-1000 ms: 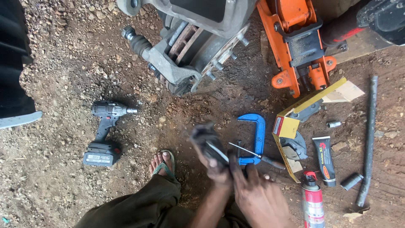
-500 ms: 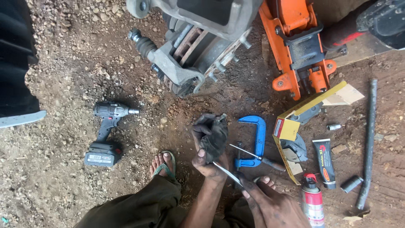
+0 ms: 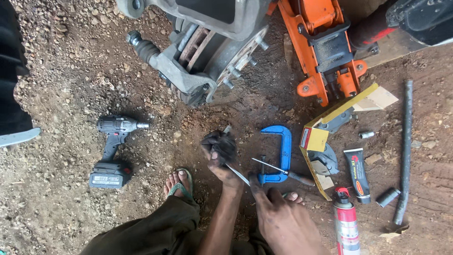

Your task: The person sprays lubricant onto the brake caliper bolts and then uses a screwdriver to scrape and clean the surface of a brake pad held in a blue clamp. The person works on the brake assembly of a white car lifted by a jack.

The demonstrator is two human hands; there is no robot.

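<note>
My left hand is closed around a dark, greasy metal part, held just above the dirt. A thin flat metal tool sticks out from under that hand toward the lower right. My right hand is lower, its fingers spread. Its forefinger tip rests by the tool's end and the foot of a blue C-clamp, which lies on the ground beside both hands. A brake disc and hub assembly hangs above them.
An orange floor jack stands at the top right. A cordless impact wrench lies at left. At right are a yellow box with brake pads, a grease tube, a spray can, sockets and a long dark bar. My sandalled foot is near.
My right hand let go of the dark part and dropped back. It now reaches forward to the tool's end by the clamp. My left hand has kept its hold on the part.
</note>
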